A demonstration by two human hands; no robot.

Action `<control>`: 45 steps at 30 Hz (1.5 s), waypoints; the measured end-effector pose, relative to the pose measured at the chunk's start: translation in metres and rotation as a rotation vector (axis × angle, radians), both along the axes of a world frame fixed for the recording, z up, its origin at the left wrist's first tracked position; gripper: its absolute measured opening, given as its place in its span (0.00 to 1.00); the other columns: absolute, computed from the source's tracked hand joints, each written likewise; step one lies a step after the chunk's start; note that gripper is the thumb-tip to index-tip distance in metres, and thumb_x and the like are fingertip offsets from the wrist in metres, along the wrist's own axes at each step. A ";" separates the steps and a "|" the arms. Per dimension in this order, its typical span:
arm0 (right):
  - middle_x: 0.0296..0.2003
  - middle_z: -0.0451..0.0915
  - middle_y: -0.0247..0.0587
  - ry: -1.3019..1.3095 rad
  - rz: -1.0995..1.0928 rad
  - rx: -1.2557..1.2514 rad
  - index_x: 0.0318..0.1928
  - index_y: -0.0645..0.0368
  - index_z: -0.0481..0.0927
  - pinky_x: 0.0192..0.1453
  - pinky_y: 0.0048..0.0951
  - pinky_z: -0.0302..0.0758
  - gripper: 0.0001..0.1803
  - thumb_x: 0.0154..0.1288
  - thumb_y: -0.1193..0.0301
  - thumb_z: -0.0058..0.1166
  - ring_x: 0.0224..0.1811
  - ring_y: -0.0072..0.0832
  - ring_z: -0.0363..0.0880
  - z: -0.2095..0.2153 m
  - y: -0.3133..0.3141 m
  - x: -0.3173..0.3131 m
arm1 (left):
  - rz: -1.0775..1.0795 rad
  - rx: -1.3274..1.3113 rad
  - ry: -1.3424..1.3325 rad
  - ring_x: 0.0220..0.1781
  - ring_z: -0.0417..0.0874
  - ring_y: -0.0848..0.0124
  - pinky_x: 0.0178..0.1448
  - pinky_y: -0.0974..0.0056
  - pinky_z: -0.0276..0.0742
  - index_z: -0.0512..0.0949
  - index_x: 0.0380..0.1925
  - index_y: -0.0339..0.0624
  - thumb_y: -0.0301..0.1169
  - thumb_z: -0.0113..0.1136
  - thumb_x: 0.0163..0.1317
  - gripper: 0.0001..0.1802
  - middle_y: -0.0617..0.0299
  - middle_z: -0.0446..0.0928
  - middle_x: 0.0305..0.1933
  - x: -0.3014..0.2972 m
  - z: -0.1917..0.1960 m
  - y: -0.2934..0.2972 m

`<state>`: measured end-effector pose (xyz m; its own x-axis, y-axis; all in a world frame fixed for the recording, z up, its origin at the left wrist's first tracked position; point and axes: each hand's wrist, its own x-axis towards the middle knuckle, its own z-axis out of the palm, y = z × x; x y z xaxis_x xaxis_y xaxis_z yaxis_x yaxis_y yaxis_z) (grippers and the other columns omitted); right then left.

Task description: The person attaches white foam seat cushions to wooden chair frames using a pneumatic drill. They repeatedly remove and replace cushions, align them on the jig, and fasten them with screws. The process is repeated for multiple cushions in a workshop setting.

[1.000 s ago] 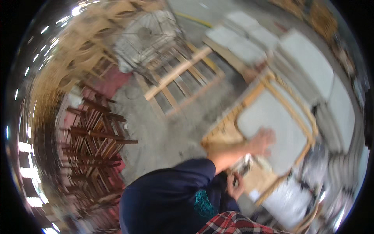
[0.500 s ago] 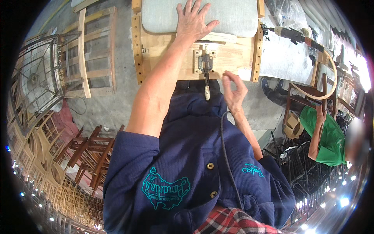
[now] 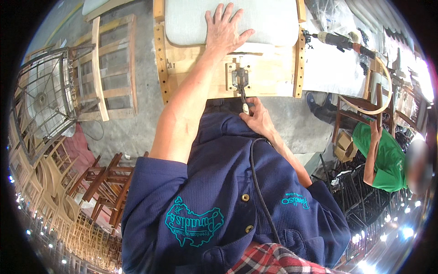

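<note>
My left hand lies flat with spread fingers on a light grey padded panel at the top of the view. The panel rests on a wooden board fixture. A metal toggle clamp is fixed on a small block at the middle of the board's near edge. Its handle points toward my body, and my right hand has its thumb and fingers closed round the end of it. Two wooden rails with rows of holes flank the board.
Right of the board, a power tool with a hose lies on a pale surface. Farther right is a person in a green shirt beside a cardboard box. A wooden pallet, a wire frame and dark wooden frames stand left.
My right hand has moved left and closed on the clamp handle; before, it was apart from the handle with nothing in it. My left hand stays spread on the padded panel.
</note>
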<state>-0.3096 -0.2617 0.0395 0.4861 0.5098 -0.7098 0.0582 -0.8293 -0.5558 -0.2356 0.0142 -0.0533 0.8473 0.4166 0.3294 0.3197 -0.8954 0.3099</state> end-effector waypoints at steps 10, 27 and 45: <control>0.55 0.80 0.72 -0.021 0.069 0.060 0.69 0.67 0.66 0.66 0.53 0.73 0.33 0.69 0.62 0.56 0.61 0.66 0.76 -0.034 0.020 0.002 | -0.278 -0.209 0.090 0.85 0.46 0.43 0.77 0.18 0.31 0.68 0.74 0.54 0.70 0.77 0.30 0.68 0.46 0.54 0.83 -0.022 0.042 0.011; 0.18 0.69 0.31 1.223 -1.116 0.218 0.43 0.69 0.76 0.25 0.23 0.70 0.27 0.75 0.52 0.57 0.19 0.24 0.70 -0.013 0.040 0.037 | -0.412 -0.091 0.332 0.87 0.31 0.44 0.79 0.22 0.24 0.61 0.79 0.58 0.76 0.70 0.36 0.69 0.48 0.41 0.86 -0.012 0.033 -0.001; 0.31 0.76 0.39 -0.871 -0.042 0.927 0.52 0.65 0.79 0.34 0.31 0.69 0.11 0.72 0.75 0.61 0.30 0.28 0.71 -0.045 0.055 0.007 | -0.401 -0.127 0.318 0.87 0.29 0.46 0.80 0.23 0.20 0.61 0.79 0.60 0.73 0.70 0.39 0.65 0.49 0.39 0.87 -0.020 0.040 -0.004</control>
